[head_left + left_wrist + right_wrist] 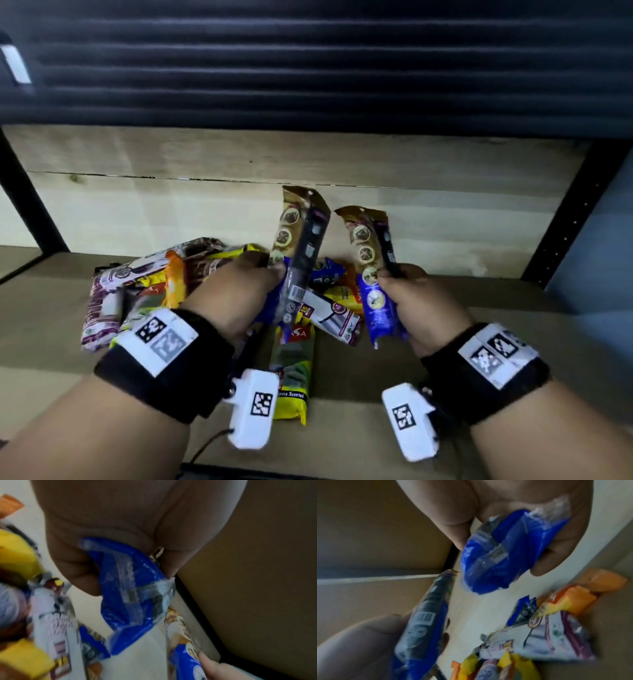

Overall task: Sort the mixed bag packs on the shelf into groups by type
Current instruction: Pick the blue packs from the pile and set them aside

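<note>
Each hand holds one long blue-and-gold bag pack upright above the shelf. My left hand point(239, 291) grips the left blue-and-gold pack point(301, 240), whose blue lower end point(130, 588) sticks out of the fist. My right hand point(411, 294) grips the matching right pack point(370, 260), blue end point(501, 555) showing under the fingers. The two packs stand side by side, a little apart. Behind and below them lies a mixed heap of packs point(154, 284): white-and-purple, yellow, orange, blue.
The heap sits on a wooden shelf point(479, 342) with a pale back board point(171, 205). A yellow-green pack point(294, 377) lies near the front edge. Black uprights point(568, 219) frame the shelf. Bare board shows to the right of the heap.
</note>
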